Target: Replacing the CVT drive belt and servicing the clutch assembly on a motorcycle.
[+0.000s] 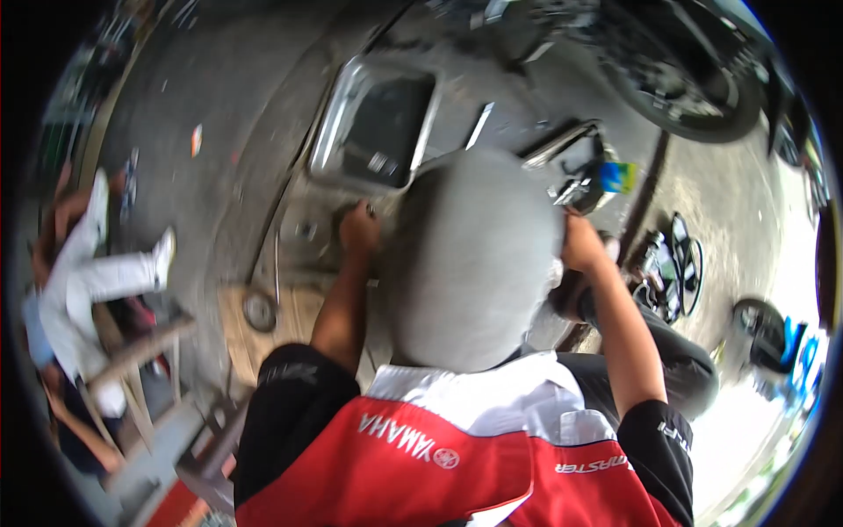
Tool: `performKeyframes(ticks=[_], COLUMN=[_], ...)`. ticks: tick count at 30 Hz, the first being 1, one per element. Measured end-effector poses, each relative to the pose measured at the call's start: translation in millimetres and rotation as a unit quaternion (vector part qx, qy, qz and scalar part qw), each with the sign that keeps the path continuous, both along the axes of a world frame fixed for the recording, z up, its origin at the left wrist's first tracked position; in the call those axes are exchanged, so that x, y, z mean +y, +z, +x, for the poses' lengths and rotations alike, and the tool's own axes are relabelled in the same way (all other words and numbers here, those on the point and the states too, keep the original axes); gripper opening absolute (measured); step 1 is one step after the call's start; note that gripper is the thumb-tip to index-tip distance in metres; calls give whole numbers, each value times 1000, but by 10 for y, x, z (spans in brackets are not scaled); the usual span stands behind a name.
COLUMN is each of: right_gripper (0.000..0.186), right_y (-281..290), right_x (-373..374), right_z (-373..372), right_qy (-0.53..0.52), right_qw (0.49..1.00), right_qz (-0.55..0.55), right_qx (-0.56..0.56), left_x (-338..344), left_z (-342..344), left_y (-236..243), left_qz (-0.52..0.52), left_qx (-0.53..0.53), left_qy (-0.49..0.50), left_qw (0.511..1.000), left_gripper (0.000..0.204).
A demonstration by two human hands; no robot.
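Left to right: a wooden board [294, 316] lies left of the left hand [358, 227], whose fingers look curled, though I can't tell on what. A silver metal basin [328, 130] stands just beyond it. Between the hands, before the torso, is a large smooth grey form [474, 255], perhaps a padded motorcycle seat; blur leaves that unsure. Its long axis runs from torso outward, tipped slightly right at the far end. I judge it bulky, springy and a little slippery, best held low on both flanks. The right hand [580, 243] is by its right edge, fingertips hidden, grip unclear. A blue-and-green packet [618, 177] lies beyond.
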State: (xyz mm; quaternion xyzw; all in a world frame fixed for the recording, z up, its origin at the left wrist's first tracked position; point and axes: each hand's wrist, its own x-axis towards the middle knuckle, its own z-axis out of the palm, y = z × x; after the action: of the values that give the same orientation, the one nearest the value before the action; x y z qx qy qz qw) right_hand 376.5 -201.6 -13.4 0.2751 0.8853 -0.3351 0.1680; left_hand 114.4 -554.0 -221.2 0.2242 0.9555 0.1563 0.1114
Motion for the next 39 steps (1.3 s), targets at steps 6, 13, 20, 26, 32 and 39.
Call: performKeyframes(ticks=[6,13,20,26,32,39], right_gripper=[46,33,34,31,30,32], right_y=[290,556,-64,-412,-389,-344], right_x=[-69,339,1105,1309,1359,1344], right_z=[-642,-1106,-1138,-1034,-1062,-1187], right_qy=[-99,-293,-501,-527,-535,-523], right_qw=[950,822,694,682,674,681], right_qz=[-27,-55,-218,-257,-287,-294], right_qx=[295,486,468,437,421,420], left_x=[2044,3446,4868,5322,5400,5411], left_z=[-314,-223,-583,-834,-935,-954], left_y=[2068,3349,2868,2496,2372,2355], left_qz=[137,82,163,365,399,432], left_qx=[-290,-273,-301,-431,-474,-464], left_qy=[-208,-317,-208,13,15,11], left_qw=[924,904,916,825,785,774], left_gripper=[31,51,47,52,50,46])
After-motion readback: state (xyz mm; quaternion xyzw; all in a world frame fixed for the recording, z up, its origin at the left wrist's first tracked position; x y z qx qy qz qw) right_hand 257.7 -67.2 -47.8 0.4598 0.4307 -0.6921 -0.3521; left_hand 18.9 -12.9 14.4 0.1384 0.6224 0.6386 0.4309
